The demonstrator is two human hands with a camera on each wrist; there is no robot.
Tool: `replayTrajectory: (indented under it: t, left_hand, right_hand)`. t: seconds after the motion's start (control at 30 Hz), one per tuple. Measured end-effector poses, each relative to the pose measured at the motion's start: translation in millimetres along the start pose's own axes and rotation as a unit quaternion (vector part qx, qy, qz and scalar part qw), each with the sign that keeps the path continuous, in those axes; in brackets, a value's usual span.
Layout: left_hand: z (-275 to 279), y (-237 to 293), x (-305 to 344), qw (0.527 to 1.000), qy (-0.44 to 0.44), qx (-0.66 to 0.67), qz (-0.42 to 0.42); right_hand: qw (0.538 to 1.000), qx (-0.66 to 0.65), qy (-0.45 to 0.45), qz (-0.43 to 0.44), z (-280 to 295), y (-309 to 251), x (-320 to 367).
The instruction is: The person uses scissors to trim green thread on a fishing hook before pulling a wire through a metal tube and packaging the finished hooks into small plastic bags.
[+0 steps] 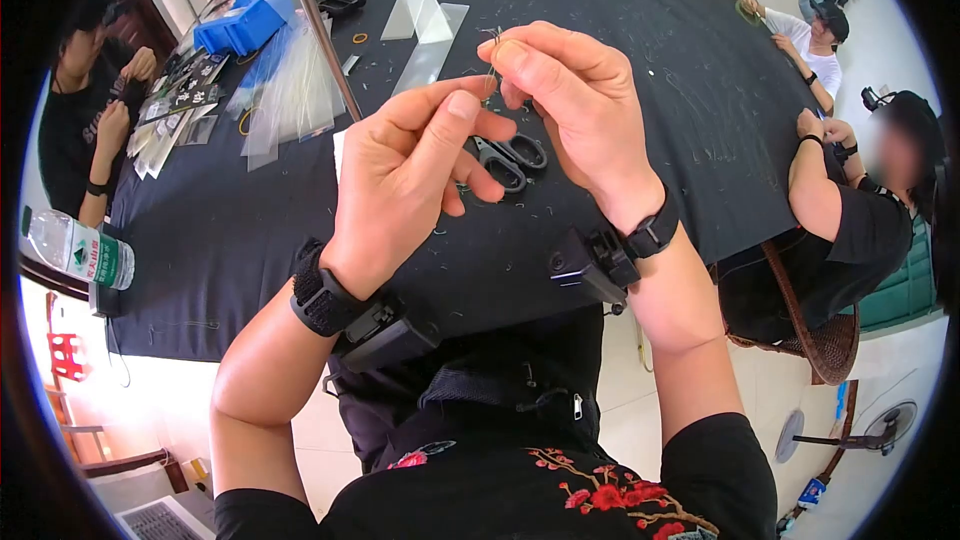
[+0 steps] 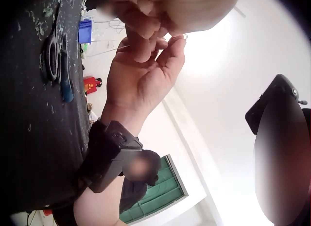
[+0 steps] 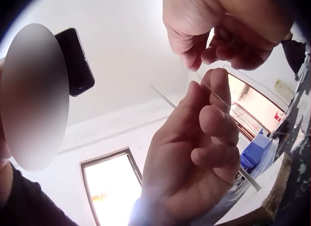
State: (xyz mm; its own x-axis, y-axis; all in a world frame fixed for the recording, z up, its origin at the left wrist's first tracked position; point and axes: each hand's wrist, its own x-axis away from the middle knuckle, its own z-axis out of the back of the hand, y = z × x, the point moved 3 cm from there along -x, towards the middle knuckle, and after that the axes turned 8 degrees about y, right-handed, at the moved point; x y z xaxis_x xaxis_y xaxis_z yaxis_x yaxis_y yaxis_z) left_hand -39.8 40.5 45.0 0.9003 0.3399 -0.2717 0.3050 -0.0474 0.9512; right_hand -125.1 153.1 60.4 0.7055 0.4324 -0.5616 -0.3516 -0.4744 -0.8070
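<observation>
My right hand (image 1: 585, 90) pinches a thin, pale line (image 3: 214, 92) between thumb and forefinger, and a tiny wiry bit of it shows above the fingertips. Just lower and to the left, my left hand (image 1: 405, 150) has its thumb along the forefinger, with the line running down to these fingers and held there. The remaining left fingers are loosely bent. In the right wrist view the line slants from the right fingertips across the left fingers. Black-handled scissors (image 1: 522, 152) lie on the table beneath the hands, partly covered by the left fingers.
Clear plastic strips (image 1: 430, 45) lie on the black-covered table (image 1: 690, 140), among scattered thread snippets. A metal pole (image 1: 318, 25) rises left of the hands. Farther left are clear bags (image 1: 295, 80), a blue bin (image 1: 247, 18), printed cards (image 1: 170, 125) and a water bottle (image 1: 80, 248). Other people sit around the table.
</observation>
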Motion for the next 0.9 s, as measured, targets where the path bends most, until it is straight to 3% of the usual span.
replayTrajectory:
  t: [0.27, 0.33, 0.5, 0.57, 0.9]
  left_hand:
    - [-2, -5, 2, 0.997, -0.037, -0.053, 0.029]
    - [-3, 0, 3, 1.000, 0.007, 0.006, -0.011]
    - [2, -2, 1, 0.999, 0.031, -0.009, -0.027]
    - [4, -3, 0, 0.999, 0.037, -0.022, -0.025]
    - [3, -3, -1, 0.998, 0.047, 0.032, -0.015]
  right_hand:
    - [0.999, 0.008, 0.047, -0.022, 8, -2, -3]
    - [1.000, 0.000, 0.030, -0.009, 5, 0, -2]
    - [1.000, -0.003, -0.010, -0.026, -2, 6, 2]
    - [0.999, 0.018, -0.028, 0.007, -2, 6, 1]
    - [1.000, 0.013, -0.001, 0.026, 1, 5, 0]
